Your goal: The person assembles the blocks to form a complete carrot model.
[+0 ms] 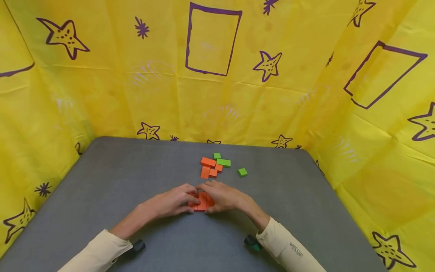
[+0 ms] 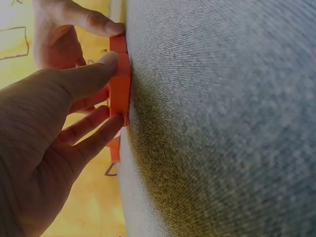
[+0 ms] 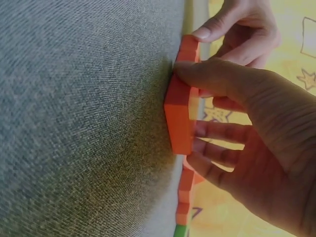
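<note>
Several orange blocks (image 1: 202, 201) lie flat on the grey table, side by side in a tight group between the two hands. On the group's left side, my left hand (image 1: 178, 200) holds the blocks, thumb at the near edge and fingers at the far edge. My right hand (image 1: 224, 196) grips the right side the same way. In the left wrist view, the left thumb presses the near face of an orange block (image 2: 121, 94). The right wrist view shows the right thumb on the near edge of an orange block (image 3: 177, 126). Fingers cover part of the group.
Beyond the hands lies a loose cluster with an orange block (image 1: 208, 162), smaller orange pieces (image 1: 212, 173), a long green block (image 1: 223, 163) and a small green block (image 1: 217, 155). Another green block (image 1: 242, 172) sits apart to the right. Yellow patterned cloth (image 1: 217, 102) surrounds the table (image 1: 142, 170).
</note>
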### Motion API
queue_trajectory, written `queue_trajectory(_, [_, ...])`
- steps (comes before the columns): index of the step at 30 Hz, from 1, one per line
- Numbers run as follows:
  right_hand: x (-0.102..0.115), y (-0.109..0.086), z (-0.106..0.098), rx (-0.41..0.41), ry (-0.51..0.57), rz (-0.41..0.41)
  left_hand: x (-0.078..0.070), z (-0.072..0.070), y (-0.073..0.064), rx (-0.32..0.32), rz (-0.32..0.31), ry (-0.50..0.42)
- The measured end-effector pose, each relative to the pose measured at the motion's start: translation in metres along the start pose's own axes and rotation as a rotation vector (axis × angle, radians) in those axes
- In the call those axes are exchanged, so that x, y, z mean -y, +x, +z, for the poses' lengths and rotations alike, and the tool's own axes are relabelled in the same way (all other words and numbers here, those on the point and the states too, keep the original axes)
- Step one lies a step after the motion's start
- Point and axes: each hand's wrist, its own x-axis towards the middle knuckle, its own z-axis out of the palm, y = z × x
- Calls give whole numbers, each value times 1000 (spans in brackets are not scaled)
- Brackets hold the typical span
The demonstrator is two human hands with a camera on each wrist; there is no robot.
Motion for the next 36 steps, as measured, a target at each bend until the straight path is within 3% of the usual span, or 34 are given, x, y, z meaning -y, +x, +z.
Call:
queue_trajectory(6, [-1,-1,-1,-8,7,-2,1,3,1,-15,-9,-2])
queue_trajectory(11, [-9,-2,-12,36,86,-1,2,2,0,-22,2,-10])
queue_trajectory(15, [-26,-1,-21,-47,143,24,3,2,-4,-31,35,-24])
queue_trajectory(17, [-34,0,-21,-83,128,45,5,3,-6,-14,49,-28])
queue_trajectory(21, [-44,-6,-18,-62,43,37,6,3,-9,23,50,-58])
queue_trajectory(23, [-46,-11,-18,-71,32,33,7,3,-9,31,33,-89])
queue_trajectory(29, [-52,-25,-16,-214,-16,54,8,2,-8,24,-14,-130])
queue_trajectory(36, [-53,-29,-5,-242,-87,22,6,2,-7,42,-70,-144])
